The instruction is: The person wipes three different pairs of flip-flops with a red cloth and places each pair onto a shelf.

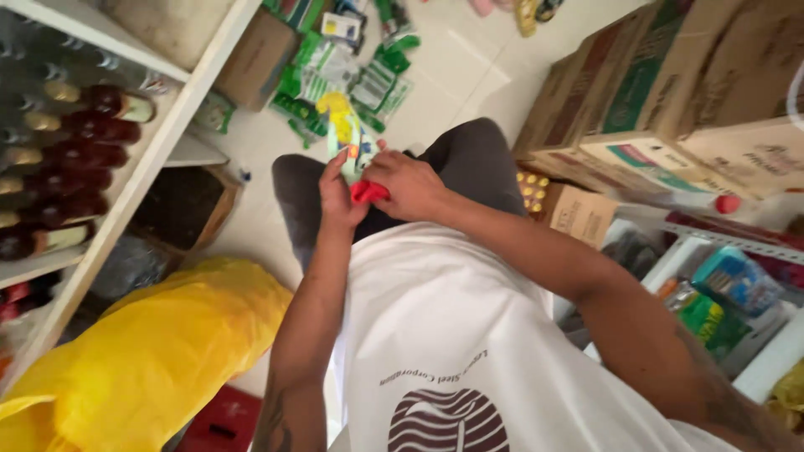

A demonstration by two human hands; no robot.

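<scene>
Red plastic, that's what catches the eye first: a small red piece (367, 192) pinched between both hands at the centre of the view, just above the person's lap. The right hand (408, 186) is curled over it from the right, fingers folded in close, thumb pressing the red piece down. The left hand (337, 194) comes up from below, fingers closed around the lower end of a packet (346, 134) in yellow, green and white that stands up and away from the hands toward the far side. Packet and red piece touch; whether they are joined, I cannot tell.

My read on handling: the packet looks light and thin, soft film that will crumple and slip if squeezed at the middle, so the firm grip belongs low, near the red piece, where both hands already meet. The red piece looks stiffer and small enough to need a fingertip pinch.

Around them: green and white packets (352, 79) scattered on the pale floor (469, 67) beyond the knees, a shelf of dark bottles (79, 142) at left, a yellow plastic bag (159, 343) near left, stacked cardboard boxes (670, 92) at right.
</scene>
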